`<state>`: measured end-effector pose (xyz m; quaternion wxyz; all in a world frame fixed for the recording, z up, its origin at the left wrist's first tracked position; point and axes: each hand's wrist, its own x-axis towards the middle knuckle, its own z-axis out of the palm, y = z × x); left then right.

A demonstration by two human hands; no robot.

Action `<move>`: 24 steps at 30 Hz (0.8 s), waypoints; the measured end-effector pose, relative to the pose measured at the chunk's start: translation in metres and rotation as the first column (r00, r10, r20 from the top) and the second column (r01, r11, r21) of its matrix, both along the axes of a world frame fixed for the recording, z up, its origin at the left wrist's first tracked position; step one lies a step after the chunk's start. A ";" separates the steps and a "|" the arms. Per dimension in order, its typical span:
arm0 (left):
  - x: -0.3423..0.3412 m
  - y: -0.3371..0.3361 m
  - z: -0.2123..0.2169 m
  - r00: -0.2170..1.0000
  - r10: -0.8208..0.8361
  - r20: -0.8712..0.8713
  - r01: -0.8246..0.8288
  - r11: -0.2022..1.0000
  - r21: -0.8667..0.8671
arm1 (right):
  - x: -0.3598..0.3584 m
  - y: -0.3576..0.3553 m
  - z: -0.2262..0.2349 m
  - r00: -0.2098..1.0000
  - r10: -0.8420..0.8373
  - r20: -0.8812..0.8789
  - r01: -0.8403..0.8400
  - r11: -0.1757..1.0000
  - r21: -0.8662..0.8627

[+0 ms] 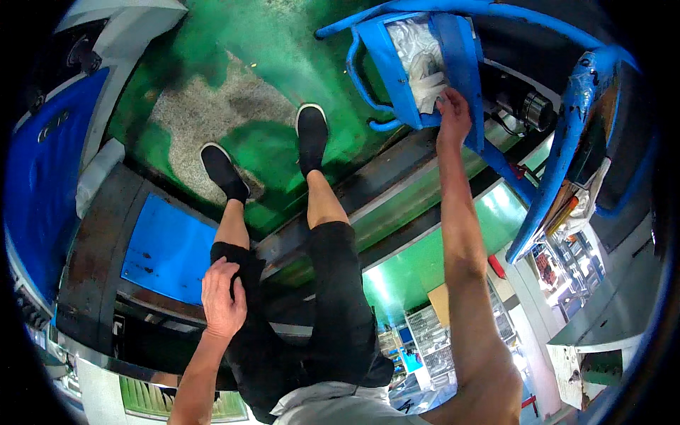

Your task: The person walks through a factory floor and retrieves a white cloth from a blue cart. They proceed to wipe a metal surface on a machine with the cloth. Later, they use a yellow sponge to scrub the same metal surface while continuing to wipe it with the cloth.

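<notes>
At the upper right, my right hand (454,119) reaches to a blue box (391,79). Its fingers close on a white cloth glove (427,86) at the edge of a crumpled white pile (413,44) inside; the fingertips partly hide the contact. My left hand (224,297) is low and left of centre, over my thigh in black shorts (333,283). Its fingers are loosely bent, the thumb stands apart, and nothing is in it.
Blue tubular frame (563,163) surrounds the box on the right, with a dark cylinder (536,111) behind it. A long metal rail (382,177) crosses the green floor (283,42) beside my feet. At left stand a blue panel (170,248) and a blue machine cover (49,163).
</notes>
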<state>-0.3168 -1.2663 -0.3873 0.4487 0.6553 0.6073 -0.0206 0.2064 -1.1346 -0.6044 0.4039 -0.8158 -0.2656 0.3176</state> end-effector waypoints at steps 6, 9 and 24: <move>0.000 0.001 -0.002 1.000 0.018 0.006 -0.018 1.000 -0.012 | 0.028 0.029 -0.033 0.803 0.461 0.377 -0.298 0.859 -0.416; 0.000 0.000 -0.004 1.000 0.003 0.005 -0.003 1.000 -0.006 | 0.021 0.038 -0.043 0.879 0.432 0.203 -0.372 0.886 -0.275; 0.005 0.009 -0.009 1.000 0.006 0.023 -0.005 1.000 -0.024 | 0.055 0.026 -0.065 0.456 0.743 0.491 -0.659 0.652 -0.375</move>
